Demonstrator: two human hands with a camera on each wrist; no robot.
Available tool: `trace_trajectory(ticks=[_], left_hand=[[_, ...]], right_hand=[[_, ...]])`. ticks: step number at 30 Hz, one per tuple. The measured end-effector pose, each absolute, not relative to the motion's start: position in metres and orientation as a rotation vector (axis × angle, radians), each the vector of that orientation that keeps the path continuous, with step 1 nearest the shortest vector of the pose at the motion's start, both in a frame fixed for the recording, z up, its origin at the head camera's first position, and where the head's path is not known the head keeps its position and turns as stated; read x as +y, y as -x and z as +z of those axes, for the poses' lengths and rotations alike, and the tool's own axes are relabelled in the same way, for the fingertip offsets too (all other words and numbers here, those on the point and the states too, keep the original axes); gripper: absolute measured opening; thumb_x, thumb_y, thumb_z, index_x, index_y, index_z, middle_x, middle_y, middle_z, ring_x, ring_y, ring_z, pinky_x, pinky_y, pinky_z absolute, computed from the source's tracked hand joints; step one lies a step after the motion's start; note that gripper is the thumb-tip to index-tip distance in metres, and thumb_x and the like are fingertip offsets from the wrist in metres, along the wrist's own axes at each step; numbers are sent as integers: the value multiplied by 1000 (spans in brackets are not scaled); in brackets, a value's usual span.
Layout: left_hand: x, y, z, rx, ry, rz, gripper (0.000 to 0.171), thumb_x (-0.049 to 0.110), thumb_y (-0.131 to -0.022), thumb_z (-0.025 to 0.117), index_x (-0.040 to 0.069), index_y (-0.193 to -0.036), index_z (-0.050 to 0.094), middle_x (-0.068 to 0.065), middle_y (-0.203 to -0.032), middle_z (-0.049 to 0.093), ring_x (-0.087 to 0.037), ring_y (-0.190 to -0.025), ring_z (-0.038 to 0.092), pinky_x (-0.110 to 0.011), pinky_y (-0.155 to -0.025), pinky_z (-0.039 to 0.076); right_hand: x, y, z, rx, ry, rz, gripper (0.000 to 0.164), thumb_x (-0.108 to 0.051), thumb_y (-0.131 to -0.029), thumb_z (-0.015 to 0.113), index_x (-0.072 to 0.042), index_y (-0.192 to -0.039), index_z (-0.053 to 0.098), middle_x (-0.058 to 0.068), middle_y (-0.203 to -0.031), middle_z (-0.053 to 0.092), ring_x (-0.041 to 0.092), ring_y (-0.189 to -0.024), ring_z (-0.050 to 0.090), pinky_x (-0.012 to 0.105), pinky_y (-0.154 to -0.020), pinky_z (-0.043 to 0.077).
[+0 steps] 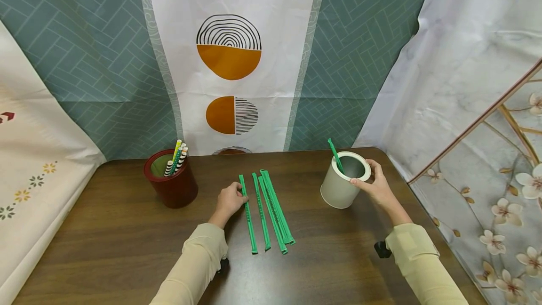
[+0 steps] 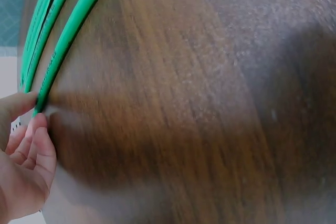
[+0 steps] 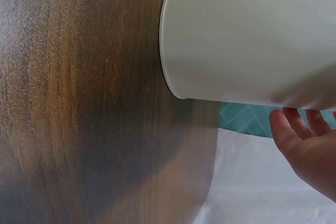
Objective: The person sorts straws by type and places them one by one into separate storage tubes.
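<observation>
My left hand pinches the leftmost green wrapped straw near its upper part; in the left wrist view thumb and fingers meet at that straw. To its right, several more green wrapped straws lie side by side on the table. At the right, my right hand holds the off-white canister by its rim and right side, the thumb at the rim. One green wrapped straw leans inside that canister, its top sticking out. The right wrist view shows fingers against the canister's wall.
A dark red canister with several patterned paper straws stands back left on the brown wooden table. Patterned cloth hangs behind the table's back edge, and floral cloth borders the right side.
</observation>
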State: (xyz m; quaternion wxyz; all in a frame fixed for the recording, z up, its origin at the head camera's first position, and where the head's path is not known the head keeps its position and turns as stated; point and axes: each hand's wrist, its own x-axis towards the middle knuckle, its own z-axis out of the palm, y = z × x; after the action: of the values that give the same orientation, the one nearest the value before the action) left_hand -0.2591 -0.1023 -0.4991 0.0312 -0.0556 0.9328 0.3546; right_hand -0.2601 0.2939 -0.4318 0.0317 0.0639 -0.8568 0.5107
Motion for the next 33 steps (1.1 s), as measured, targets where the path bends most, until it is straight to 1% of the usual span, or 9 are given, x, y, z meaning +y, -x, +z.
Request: trace_trajectory(ticks=[2, 4, 9, 15, 22, 25, 30, 33], left_hand=[[-101, 259, -500, 2895, 179, 1067, 38, 21, -77, 67, 4, -109, 55, -4, -82, 63, -18, -70, 57, -34, -63, 47], [-99, 259, -501, 2917, 192, 1033, 39, 21, -77, 67, 4, -110, 56, -4, -81, 64, -18, -70, 58, -34, -62, 47], [-95, 260, -502, 2946, 231, 962, 40, 21, -77, 66, 3, -111, 57, -6, -80, 64, -20, -69, 59, -35, -59, 48], [-91, 260, -502, 2972, 261, 960, 37, 20, -76, 65, 3, -109, 59, -10, -81, 64, -23, -64, 57, -36, -58, 48], [-90, 261, -506, 2972, 277, 970, 35, 21, -76, 61, 4, -107, 59, -9, -80, 65, -19, -56, 53, -30, -48, 43], [-91, 262, -503, 2976, 264, 951, 33, 22, -77, 61, 6, -106, 60, -9, -81, 65, -18, -56, 52, -28, -47, 42], [-93, 265, -493, 2978, 194, 942, 30, 22, -79, 60, 7, -105, 60, -5, -75, 63, -17, -56, 52, -28, -46, 40], [-94, 268, -484, 2985, 149, 954, 30, 21, -79, 59, 8, -106, 60, -3, -76, 63, -15, -58, 52, -26, -48, 39]], right_hand=[[294, 260, -432, -2633, -193, 1577, 75, -16, -81, 62, 1, -135, 13, 20, -130, 27, 25, -106, 36, 10, -72, 38], [289, 255, -424, -2632, -188, 1583, 74, -13, -81, 61, 2, -135, 13, 21, -129, 27, 24, -105, 36, 9, -71, 37], [280, 246, -410, -2623, -184, 1610, 72, -7, -80, 59, 6, -134, 13, 25, -128, 26, 28, -104, 36, 8, -70, 36], [292, 258, -427, -2620, -180, 1626, 75, -8, -80, 61, 1, -136, 13, 22, -129, 27, 24, -105, 36, 9, -71, 38], [293, 260, -431, -2614, -185, 1616, 75, -11, -80, 62, -1, -136, 13, 20, -129, 28, 21, -104, 36, 10, -72, 38], [293, 260, -432, -2622, -178, 1609, 74, -10, -80, 62, -1, -136, 13, 19, -129, 28, 20, -102, 36, 10, -71, 39], [293, 260, -429, -2630, -177, 1630, 76, -8, -80, 61, 2, -136, 12, 22, -130, 27, 25, -106, 36, 9, -70, 38], [290, 257, -423, -2633, -177, 1636, 75, -7, -80, 61, 4, -135, 12, 24, -130, 26, 27, -107, 35, 9, -70, 37]])
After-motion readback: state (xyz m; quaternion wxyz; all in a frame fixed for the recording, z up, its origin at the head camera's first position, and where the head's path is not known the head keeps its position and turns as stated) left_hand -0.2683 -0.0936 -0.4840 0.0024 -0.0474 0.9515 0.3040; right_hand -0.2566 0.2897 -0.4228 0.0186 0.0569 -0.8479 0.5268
